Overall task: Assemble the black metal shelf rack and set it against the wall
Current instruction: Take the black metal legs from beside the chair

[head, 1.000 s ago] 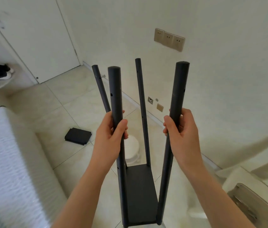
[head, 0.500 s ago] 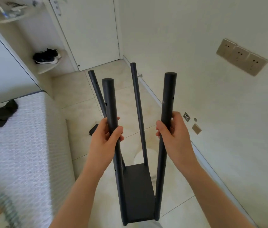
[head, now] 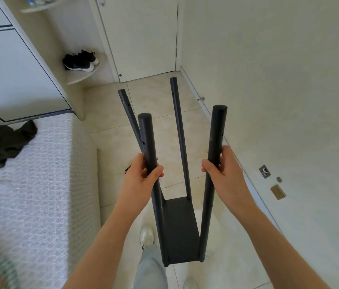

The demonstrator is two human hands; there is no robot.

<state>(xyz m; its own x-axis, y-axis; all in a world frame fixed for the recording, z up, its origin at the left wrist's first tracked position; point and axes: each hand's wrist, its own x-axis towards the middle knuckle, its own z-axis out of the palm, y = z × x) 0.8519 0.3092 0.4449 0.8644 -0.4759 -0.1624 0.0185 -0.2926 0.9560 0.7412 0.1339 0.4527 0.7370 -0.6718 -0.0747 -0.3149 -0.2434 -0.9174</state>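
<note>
A person's left hand (head: 143, 176) and right hand (head: 223, 172) each wrap their fingers around a near post of a black metal shelf rack (head: 180, 228). It hangs above the tiled floor (head: 110, 153), between a white mattress (head: 35, 184) and the wall (head: 279, 80).

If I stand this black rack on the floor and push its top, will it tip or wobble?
Probably tippy: the black rack has tall posts over one narrow bottom shelf. Likely wobbly, as the far left post splays with nothing joining the tops. Seemingly light: left hand and right hand hold it up.
</note>
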